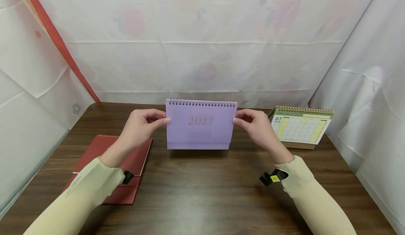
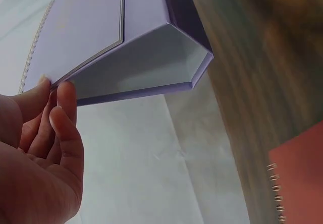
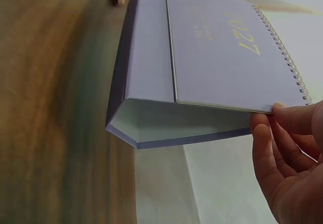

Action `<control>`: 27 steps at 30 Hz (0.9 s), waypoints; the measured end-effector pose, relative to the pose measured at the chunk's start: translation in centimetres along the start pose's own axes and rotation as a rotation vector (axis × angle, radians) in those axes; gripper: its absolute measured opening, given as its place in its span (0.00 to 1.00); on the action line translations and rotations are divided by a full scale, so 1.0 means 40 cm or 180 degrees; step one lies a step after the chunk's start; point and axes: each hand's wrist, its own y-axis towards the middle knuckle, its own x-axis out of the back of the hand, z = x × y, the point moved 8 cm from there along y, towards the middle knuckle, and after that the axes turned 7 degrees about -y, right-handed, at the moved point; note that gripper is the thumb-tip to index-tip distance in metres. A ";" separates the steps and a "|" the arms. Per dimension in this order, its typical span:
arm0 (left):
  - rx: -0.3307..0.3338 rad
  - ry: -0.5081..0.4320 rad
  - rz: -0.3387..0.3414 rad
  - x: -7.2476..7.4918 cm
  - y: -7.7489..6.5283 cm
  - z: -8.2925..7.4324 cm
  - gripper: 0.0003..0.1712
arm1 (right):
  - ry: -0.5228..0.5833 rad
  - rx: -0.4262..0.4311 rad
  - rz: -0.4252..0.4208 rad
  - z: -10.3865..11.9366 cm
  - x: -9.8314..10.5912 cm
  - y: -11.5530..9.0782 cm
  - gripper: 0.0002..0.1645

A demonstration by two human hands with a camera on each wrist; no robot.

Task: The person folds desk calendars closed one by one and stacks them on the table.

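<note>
Left hand (image 1: 139, 126), right hand (image 1: 255, 126) pinched purple 2027 desk calendar (image 1: 199, 131), tented, on or just above table (image 1: 196, 189); release apparently remained. Green desk calendar (image 1: 300, 127) already stood; red spiral-bound booklet (image 1: 98, 150) lay flat.

Cream sleeves (image 1: 316, 199), black wrist cameras (image 1: 265, 179) — yellow label (image 1: 275, 178)

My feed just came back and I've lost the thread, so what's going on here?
A person's left hand and right hand pinch the purple calendar marked 2027 at its two side edges, its spiral binding uppermost and its cover facing the wearer. Whether its base touches the wooden table is hard to tell. A red spiral-bound book lies flat, partly hidden by the left forearm. Beyond the right hand stands a green-and-white calendar showing 07.
</note>
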 end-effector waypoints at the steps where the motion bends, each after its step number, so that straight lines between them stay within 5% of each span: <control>1: -0.0007 -0.0003 0.0026 0.000 -0.011 -0.003 0.12 | 0.0038 0.0007 0.0022 0.003 -0.001 -0.011 0.09; 14: 0.0180 -0.0167 0.0197 -0.013 -0.147 -0.004 0.08 | 0.0489 0.0076 0.0237 0.011 -0.045 -0.135 0.05; 27: 0.0165 -0.0097 0.0274 -0.060 -0.203 0.037 0.05 | 0.0390 0.0239 0.0271 -0.016 -0.072 -0.202 0.04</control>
